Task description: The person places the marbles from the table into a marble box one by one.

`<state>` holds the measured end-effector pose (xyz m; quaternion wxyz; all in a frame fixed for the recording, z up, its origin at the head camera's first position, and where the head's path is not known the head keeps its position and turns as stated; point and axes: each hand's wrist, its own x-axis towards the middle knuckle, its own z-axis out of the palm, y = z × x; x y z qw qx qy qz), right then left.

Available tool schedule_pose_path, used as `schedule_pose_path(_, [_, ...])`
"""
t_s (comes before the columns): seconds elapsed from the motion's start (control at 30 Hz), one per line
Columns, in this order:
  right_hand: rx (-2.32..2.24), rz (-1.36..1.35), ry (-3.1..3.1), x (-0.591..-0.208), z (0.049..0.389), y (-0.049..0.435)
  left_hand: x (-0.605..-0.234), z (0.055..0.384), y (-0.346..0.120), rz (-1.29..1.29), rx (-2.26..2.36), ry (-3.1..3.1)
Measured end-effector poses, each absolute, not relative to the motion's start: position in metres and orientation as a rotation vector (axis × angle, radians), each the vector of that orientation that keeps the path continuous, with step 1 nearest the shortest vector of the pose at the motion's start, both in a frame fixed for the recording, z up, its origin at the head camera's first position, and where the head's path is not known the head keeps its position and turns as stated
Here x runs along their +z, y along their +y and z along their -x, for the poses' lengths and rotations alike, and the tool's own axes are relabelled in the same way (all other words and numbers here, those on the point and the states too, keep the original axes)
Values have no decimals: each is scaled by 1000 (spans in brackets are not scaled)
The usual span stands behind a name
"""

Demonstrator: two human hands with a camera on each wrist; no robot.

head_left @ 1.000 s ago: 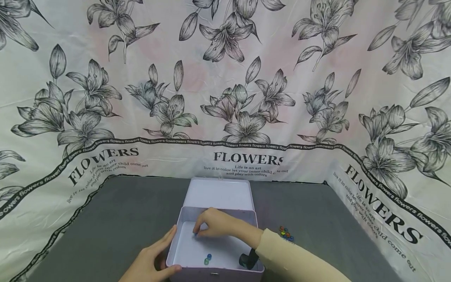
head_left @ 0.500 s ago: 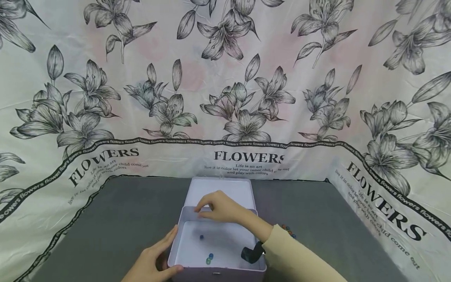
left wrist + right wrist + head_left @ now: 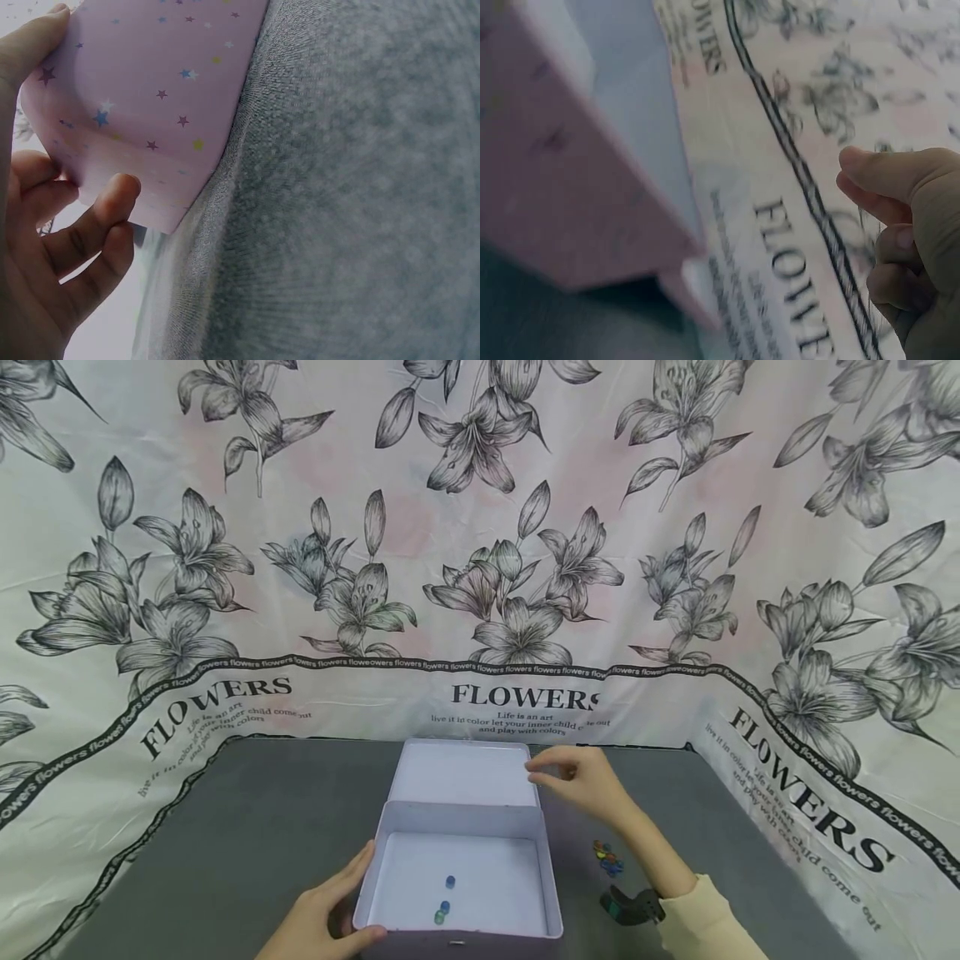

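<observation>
**Lilac box (image 3: 510, 945), one corner steadied**

Right hand (image 3: 581, 781): right of centre in the frame. You had thumb tip and fingertip brought together, the other fingers curled in; nothing showed between them. In view the tips crossed the right edge of the lid (image 3: 461, 772); contact could not be told.

Left hand (image 3: 322, 914): bottom of the frame, left of centre. You had it spread against the box, fingers along the left wall, thumb at the lower left corner, without a pinch.

Box: lower centre, lid tipped back toward the top of the frame. Inside, toward the lower left: an upper blue bead (image 3: 450, 882), apart; below it, a lower blue bead (image 3: 445, 907) and a green bead (image 3: 439, 917), apparently touching.

Loose stock: a mixed bead pile (image 3: 611, 862), right of the box on the grey tabletop (image 3: 300, 802), your dark wrist device (image 3: 632, 906) just below it in the frame.

Backdrop: flowered cloth (image 3: 525, 710), across the top.

Handling, as judged: small, smooth pieces like these called for a light fingertip pinch, one at a time, and a low release, since they could have rolled. Your steadying hand suited the box; your wrist device needed to pass clear of rim and pile.
</observation>
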<state>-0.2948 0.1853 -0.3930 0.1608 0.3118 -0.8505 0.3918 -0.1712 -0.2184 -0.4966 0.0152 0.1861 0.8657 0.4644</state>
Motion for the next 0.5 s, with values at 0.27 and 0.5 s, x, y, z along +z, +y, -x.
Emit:
schedule_pose_path(0.27, [1052,-693,-2476,-438,276,254,-496,170,-220,-541,1389,2709])
schedule_pose_path(0.5, [1196,-573,-2508,-478,256,289,-493,170,-217,-523,1382,2703])
